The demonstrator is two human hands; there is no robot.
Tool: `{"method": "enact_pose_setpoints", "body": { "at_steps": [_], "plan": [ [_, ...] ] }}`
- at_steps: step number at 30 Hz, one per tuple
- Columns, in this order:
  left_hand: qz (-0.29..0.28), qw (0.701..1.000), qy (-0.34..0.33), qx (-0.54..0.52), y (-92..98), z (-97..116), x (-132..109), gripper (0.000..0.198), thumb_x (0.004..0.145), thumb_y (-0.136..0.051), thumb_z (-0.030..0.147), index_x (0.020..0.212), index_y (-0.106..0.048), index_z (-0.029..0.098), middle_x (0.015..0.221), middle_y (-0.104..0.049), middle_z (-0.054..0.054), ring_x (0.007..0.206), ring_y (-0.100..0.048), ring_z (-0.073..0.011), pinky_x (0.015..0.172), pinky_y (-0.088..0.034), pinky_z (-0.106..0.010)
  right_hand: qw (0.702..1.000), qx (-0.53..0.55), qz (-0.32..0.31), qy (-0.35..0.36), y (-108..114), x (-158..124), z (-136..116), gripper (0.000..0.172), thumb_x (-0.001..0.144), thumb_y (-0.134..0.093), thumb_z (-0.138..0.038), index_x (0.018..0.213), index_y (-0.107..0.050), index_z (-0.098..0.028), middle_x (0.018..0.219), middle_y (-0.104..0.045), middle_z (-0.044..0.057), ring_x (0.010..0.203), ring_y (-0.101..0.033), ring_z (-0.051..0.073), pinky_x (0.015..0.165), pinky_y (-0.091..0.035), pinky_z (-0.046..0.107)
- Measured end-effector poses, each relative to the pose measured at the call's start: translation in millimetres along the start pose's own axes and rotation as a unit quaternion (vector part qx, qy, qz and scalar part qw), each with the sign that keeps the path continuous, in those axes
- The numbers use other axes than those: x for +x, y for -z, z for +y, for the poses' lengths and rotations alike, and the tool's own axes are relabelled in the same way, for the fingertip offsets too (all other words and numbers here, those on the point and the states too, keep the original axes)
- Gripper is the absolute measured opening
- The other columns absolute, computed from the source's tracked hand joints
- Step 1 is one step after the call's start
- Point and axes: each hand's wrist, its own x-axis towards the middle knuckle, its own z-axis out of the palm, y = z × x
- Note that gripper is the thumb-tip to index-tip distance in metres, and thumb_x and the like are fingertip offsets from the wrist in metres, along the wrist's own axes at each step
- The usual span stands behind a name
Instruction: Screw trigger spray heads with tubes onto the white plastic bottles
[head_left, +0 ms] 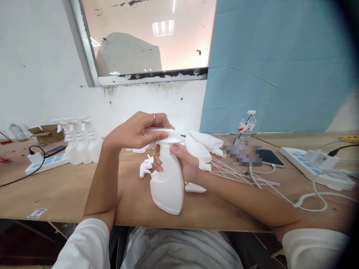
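Note:
A white spray bottle (168, 186) is held a little tilted over the front part of the table, in the middle of the view. My right hand (187, 160) is closed around its neck, with fingers showing on the left side. From above, my left hand (137, 129) grips the white spray head (171, 137) sitting on the neck, thumb along its near side. Behind the bottle lie loose white trigger parts (146, 167). A white shell-like piece (195, 187) rests beneath my right wrist. White bottles (196, 149) lie on their sides past my right hand.
Several white spray bottles (94, 144) with heads stand at left, near a power strip (50, 164) and a cardboard box (46, 134). On the right are thin white tubes (232, 172), a water bottle (245, 130), a phone (270, 157), another power strip (316, 170) and cables (311, 205).

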Motion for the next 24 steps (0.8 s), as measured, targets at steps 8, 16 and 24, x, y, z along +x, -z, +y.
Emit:
{"method": "enact_pose_setpoints", "body": {
  "at_steps": [8,16,24],
  "plan": [
    [0.061,0.984,0.044,-0.163,-19.1,-3,-4,0.026,0.088,-0.06,0.039,0.098,-0.064,0.015,0.085,-0.067,-0.005,0.067,-0.059,-0.0121,0.055,-0.043,-0.02,0.999,-0.03,-0.017,0.011,-2,1,-2,0.027,0.088,-0.057,-0.043,0.086,-0.051,-0.017,0.069,-0.051,0.001,0.057,-0.05,0.013,0.058,-0.04,0.031],
    [0.205,0.901,0.184,-0.336,-74.1,-5,-51,0.048,0.086,-0.059,0.054,0.12,-0.043,0.024,0.083,-0.058,-0.002,0.064,-0.059,-0.0133,0.053,-0.044,-0.023,0.998,-0.057,-0.014,0.01,-6,3,-5,0.029,0.087,-0.059,-0.045,0.088,-0.056,-0.016,0.067,-0.051,0.001,0.056,-0.048,0.013,0.056,-0.04,0.029],
    [0.152,0.893,0.31,-0.289,-138.3,16,-106,0.044,0.083,-0.064,0.049,0.119,-0.048,0.031,0.119,-0.057,-0.006,0.098,-0.058,-0.0233,0.08,-0.049,-0.035,0.998,-0.061,0.005,-0.021,-6,1,-5,0.034,0.088,-0.057,-0.046,0.072,-0.055,-0.016,0.062,-0.052,0.001,0.057,-0.051,0.013,0.058,-0.044,0.029]
  ]
}}
